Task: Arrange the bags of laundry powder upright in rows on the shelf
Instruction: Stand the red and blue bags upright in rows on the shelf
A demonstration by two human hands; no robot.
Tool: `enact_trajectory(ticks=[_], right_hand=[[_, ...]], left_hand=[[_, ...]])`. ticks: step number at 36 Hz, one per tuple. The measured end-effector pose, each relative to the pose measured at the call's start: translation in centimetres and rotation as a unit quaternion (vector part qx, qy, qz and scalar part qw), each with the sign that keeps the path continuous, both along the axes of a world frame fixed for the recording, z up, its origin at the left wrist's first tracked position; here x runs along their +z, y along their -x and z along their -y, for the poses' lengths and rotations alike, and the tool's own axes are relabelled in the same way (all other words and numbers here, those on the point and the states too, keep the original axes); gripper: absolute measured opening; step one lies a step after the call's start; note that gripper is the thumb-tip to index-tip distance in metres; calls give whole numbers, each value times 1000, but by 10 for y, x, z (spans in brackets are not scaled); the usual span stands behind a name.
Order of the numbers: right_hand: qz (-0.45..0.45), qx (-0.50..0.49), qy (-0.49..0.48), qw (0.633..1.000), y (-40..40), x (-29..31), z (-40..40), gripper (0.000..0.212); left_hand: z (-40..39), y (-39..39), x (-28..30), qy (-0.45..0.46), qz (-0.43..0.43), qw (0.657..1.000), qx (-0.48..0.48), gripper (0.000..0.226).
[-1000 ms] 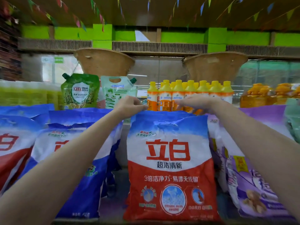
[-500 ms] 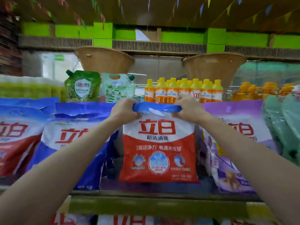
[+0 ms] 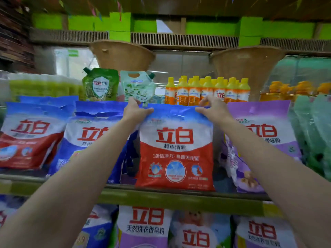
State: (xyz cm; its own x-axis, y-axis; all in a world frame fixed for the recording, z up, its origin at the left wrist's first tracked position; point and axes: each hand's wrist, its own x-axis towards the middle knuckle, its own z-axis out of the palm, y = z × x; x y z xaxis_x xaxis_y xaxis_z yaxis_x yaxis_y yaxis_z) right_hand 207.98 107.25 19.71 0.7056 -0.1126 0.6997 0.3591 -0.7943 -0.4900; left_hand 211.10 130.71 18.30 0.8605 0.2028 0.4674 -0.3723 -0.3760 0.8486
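A red, white and blue laundry powder bag (image 3: 176, 151) stands upright at the front of the shelf (image 3: 161, 197). My left hand (image 3: 137, 110) pinches its top left corner and my right hand (image 3: 212, 109) pinches its top right corner. To its left stands a blue bag (image 3: 86, 140), partly hidden by my left arm, and further left leans another red bag (image 3: 29, 140). A purple bag (image 3: 266, 140) stands to its right, behind my right arm.
Green bags (image 3: 315, 133) fill the shelf's right end. Behind stand green refill pouches (image 3: 101, 85), yellow-capped orange bottles (image 3: 207, 91) and two woven baskets (image 3: 123, 54). More purple and blue bags (image 3: 145, 228) fill the shelf below.
The view has pulled back from the shelf, so the lower shelf shows. The red bag, held by both hands at its top corners, now stands upright at the shelf's front edge.
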Motion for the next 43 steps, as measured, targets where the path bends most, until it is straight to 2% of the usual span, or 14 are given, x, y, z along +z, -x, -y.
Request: enact_trajectory(ticks=[3, 6, 10, 14, 17, 20, 24, 29, 31, 33, 36, 38, 40, 43], right_hand=[[-71, 19, -67, 995, 7, -23, 13, 46], [-112, 18, -130, 985, 15, -56, 22, 60], [-161, 29, -130, 978, 27, -90, 20, 25], [-88, 7, -188, 978, 23, -101, 12, 42], [-59, 15, -227, 972, 22, -105, 2, 41], [-93, 7, -195, 976, 29, -121, 2, 38], [-198, 41, -198, 959, 40, -131, 4, 29], [-142, 23, -209, 967, 43, -116, 0, 24], [-146, 6, -181, 973, 46, -121, 4, 23], [-182, -3, -156, 971, 54, -125, 8, 18], [-179, 36, -211, 960, 68, -117, 21, 9], [-133, 26, -214, 967, 77, -107, 34, 4], [-98, 3, -208, 973, 86, -100, 53, 18], [-68, -40, -192, 978, 97, -93, 89, 29]], left_hand=[[-6, 15, -35, -34, -36, 999, 6, 63], [-11, 21, -75, -76, -63, 995, 5, 50], [-11, 29, -103, -99, -63, 993, 1, 54], [-8, 30, -96, -76, 17, 996, 50, 23], [-9, 32, -89, -37, 20, 997, 57, 24], [-12, 35, -100, -97, 15, 993, 64, 30], [-17, 43, -105, -158, -1, 986, 46, 29], [-11, 42, -84, -97, -25, 995, 13, 16], [-8, 47, -82, -110, -50, 992, 21, 6], [-4, 56, -79, -138, -51, 988, 50, 19], [7, 65, -69, -152, 34, 984, 86, 41], [26, 75, -59, -147, 91, 984, 49, 31], [53, 89, -50, -158, 120, 980, -19, 15], [95, 104, -43, -185, 107, 971, -104, 10]])
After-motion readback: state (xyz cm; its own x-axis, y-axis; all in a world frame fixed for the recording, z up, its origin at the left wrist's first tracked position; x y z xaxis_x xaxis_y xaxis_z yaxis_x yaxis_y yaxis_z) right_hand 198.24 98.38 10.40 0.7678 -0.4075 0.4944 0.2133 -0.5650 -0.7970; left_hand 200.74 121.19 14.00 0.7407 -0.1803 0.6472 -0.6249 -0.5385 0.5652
